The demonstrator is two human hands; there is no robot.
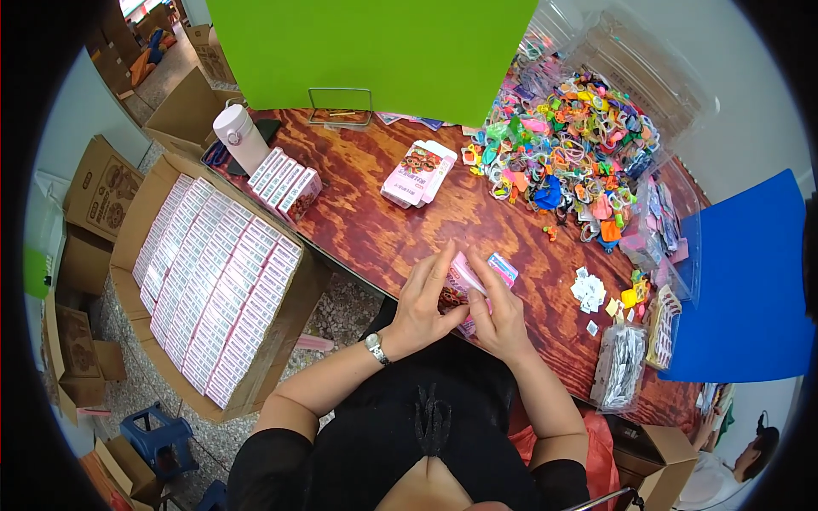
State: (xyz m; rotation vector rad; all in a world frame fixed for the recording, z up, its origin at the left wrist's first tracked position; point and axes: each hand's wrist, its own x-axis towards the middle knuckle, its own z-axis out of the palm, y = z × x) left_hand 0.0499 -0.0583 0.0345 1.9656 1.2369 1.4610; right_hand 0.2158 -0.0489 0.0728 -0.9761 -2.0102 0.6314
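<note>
- Near edge of the table (358, 221): left hand (419, 296) and right hand (503, 319) hold a pink box (463, 271) between them, fingers curled in narrow.
- Streaked wood runs on, giving room, to a stack of pink packs (416, 177).
- A packed carton (285, 345) flanks the left edge; trinkets (562, 140) heap up far right.
- Green panel (366, 51) stands at the far edge.

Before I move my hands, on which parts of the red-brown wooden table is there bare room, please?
The table shows bare wood between the row of pink-and-white cardboard boxes and the pink cardboard cartons, and between the right hand and the small white square pieces. It is crowded at far right, under the multicoloured heap of plastic trinkets.
</note>
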